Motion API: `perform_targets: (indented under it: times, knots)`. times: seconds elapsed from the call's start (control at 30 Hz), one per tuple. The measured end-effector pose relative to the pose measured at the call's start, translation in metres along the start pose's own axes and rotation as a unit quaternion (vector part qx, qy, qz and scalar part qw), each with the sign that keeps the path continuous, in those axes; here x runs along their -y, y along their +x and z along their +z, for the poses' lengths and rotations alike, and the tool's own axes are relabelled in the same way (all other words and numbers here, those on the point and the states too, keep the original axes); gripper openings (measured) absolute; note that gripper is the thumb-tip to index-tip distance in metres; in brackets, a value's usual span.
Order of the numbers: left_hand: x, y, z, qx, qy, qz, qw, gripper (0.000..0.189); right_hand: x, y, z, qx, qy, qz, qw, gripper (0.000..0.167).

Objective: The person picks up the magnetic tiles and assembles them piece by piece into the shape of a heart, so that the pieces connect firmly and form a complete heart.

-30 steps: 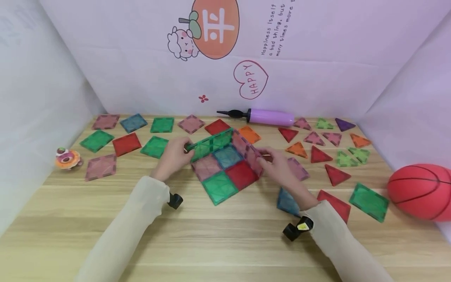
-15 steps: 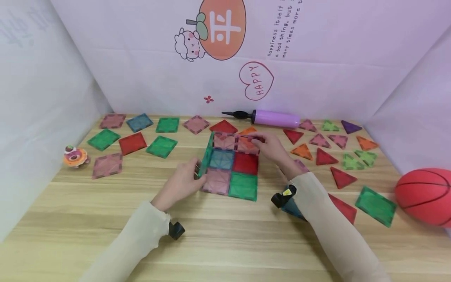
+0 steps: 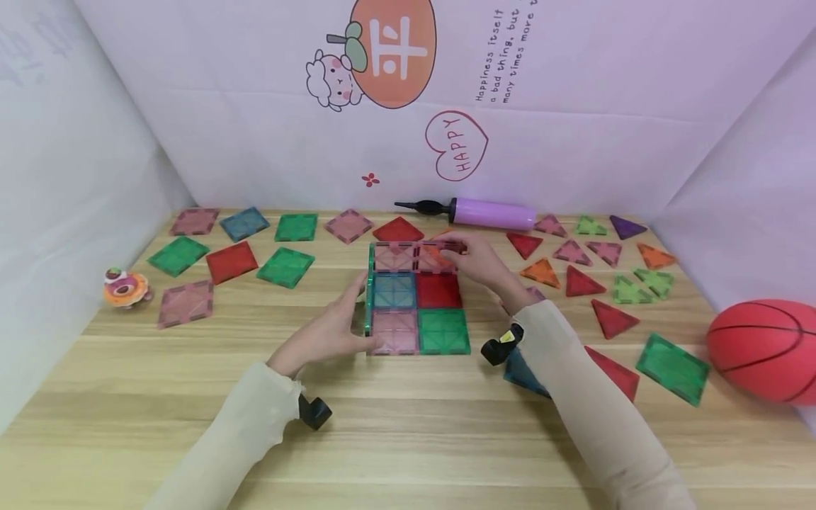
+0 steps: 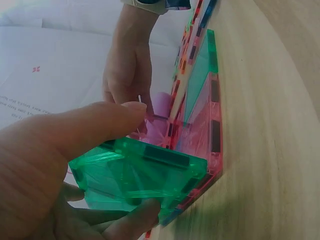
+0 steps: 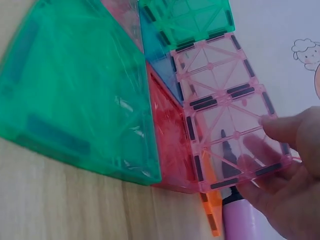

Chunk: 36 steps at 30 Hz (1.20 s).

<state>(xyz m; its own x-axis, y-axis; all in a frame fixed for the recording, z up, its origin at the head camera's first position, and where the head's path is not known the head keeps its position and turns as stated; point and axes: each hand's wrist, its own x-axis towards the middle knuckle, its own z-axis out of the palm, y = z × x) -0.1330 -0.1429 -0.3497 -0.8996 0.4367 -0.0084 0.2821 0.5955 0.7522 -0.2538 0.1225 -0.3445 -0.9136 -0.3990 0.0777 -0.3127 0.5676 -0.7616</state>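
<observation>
Flat on the table lies a square base of magnetic tiles: a blue tile point(image 3: 394, 291), a red tile point(image 3: 438, 290), a pink tile point(image 3: 395, 333) and a green tile point(image 3: 443, 331). Two pink tiles point(image 3: 394, 256) stand upright along its far edge. A green tile wall point(image 4: 145, 170) rises along the left edge, seen nearly edge-on in the head view. My left hand point(image 3: 325, 336) holds this wall between thumb and fingers. With thumb and fingers on opposite faces, my right hand point(image 3: 478, 262) pinches the right-hand upright pink tile point(image 5: 240, 135).
Loose square tiles point(image 3: 231, 262) lie to the left, and several triangle tiles point(image 3: 582, 281) to the right. A purple pump point(image 3: 494, 213) lies against the back wall. A red basketball point(image 3: 765, 350) sits at right, a small toy figure point(image 3: 125, 288) at left.
The tile structure has turned from a slant to sit square to me. Both hands turned with it; my left hand came nearer and my right hand shifted farther back and leftward.
</observation>
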Motion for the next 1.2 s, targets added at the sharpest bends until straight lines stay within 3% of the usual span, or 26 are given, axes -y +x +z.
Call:
perform_targets:
  times: [0.17,0.37,0.6,0.77,0.93,1.07,1.2]
  knots:
    - [-0.002,0.0,0.0,0.015,0.006,0.011,0.9998,0.109,0.002,-0.015,-0.012,0.013,-0.057,0.028,0.9979,0.051]
    - [0.001,0.0,-0.005,0.035,0.037,-0.007,0.9987,0.106,-0.006,-0.047,-0.033,0.018,-0.091,0.063,0.9937,0.052]
    - [0.004,0.0,-0.011,0.051,0.031,0.005,0.9982,0.103,-0.025,-0.085,-0.046,0.026,-0.182,0.139,0.9731,0.068]
    - [0.004,0.001,-0.01,0.057,0.03,0.009,0.9979,0.103,-0.033,-0.105,-0.046,0.034,-0.207,0.193,0.9585,0.081]
    - [0.005,0.002,-0.008,0.058,0.031,0.006,0.9978,0.103,-0.037,-0.107,-0.044,0.03,-0.23,0.208,0.9503,0.066]
    - [0.004,0.0,-0.009,0.057,0.035,0.003,0.9978,0.104,-0.034,-0.1,-0.043,0.023,-0.221,0.219,0.9502,0.046]
    - [0.003,-0.001,-0.008,0.055,0.04,0.004,0.9977,0.104,-0.027,-0.093,-0.041,0.024,-0.208,0.225,0.9516,0.037]
